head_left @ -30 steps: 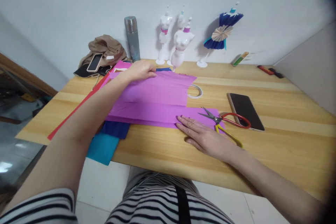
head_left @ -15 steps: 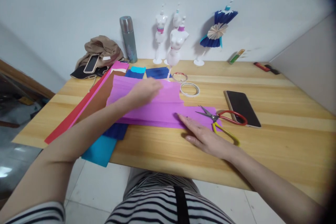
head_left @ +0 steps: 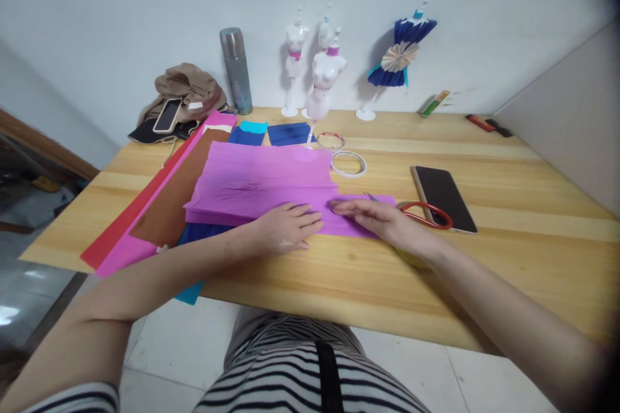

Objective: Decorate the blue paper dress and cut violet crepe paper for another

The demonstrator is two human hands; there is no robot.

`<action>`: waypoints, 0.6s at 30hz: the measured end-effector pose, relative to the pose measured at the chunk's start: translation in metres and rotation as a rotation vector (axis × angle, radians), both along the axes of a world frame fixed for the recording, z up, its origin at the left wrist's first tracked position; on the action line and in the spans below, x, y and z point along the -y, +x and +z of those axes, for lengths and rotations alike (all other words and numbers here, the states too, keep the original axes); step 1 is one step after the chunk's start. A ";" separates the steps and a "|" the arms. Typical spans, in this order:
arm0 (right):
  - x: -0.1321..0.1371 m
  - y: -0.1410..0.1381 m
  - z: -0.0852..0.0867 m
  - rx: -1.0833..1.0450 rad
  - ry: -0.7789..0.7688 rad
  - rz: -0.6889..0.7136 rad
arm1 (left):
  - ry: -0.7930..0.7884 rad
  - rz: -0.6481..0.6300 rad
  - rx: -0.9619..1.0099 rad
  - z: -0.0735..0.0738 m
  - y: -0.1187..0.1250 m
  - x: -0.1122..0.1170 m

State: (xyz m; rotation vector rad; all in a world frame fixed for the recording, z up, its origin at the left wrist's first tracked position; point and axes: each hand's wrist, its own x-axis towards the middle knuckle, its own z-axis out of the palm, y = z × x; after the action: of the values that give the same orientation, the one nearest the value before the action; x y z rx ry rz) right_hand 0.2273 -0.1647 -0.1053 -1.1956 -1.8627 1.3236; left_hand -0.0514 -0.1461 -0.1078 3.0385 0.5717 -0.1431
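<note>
Purple crepe paper (head_left: 261,171) lies across the desk, folded in layers, with a narrower flap reaching right. My left hand (head_left: 285,229) rests flat on its near edge, fingers spread and pointing right. Over the right flap is my right hand (head_left: 387,222), its fingers stretched out towards the left hand and touching the paper; its palm is turned sideways. Scissors with a red and a yellow handle (head_left: 431,211) lie beneath and beside the right hand, which hides their pivot and much of the yellow handle. Neither hand holds anything.
Red, pink and brown paper strips (head_left: 167,206) lie at left. Behind are two tape rolls (head_left: 349,173), white mannequins (head_left: 325,71), a mannequin in a blue paper dress (head_left: 400,58) and a thermos (head_left: 237,74). A tablet-like phone (head_left: 445,197) lies right.
My left hand has come down from above the paper to its near edge. The right hand has shifted slightly right and up, now covering part of the scissors.
</note>
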 end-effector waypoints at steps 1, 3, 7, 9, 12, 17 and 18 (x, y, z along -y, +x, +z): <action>-0.002 -0.003 0.002 0.001 0.021 -0.055 | -0.004 0.000 -0.001 -0.001 0.001 0.001; -0.006 -0.009 0.004 -0.003 0.043 -0.140 | -0.011 0.007 0.007 -0.003 0.001 0.002; -0.016 -0.016 0.006 -0.036 0.000 -0.159 | -0.032 0.046 0.019 -0.002 0.000 0.001; -0.021 -0.015 0.004 -0.068 -0.050 -0.180 | -0.034 0.075 0.022 0.001 -0.001 -0.001; -0.026 -0.009 -0.001 -0.108 -0.148 -0.208 | -0.031 0.105 0.037 0.004 -0.004 -0.009; -0.027 -0.006 -0.014 -0.056 -0.139 -0.135 | -0.026 0.090 0.059 -0.004 -0.009 -0.020; -0.028 -0.006 -0.016 -0.034 -0.129 -0.122 | -0.025 0.091 0.064 -0.007 -0.010 -0.021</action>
State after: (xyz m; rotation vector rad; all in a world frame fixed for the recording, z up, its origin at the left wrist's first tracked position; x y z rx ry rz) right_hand 0.2210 -0.1369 -0.1215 -1.3213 -1.6745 1.4048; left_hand -0.0615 -0.1252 -0.1144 2.9741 0.6956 -0.0491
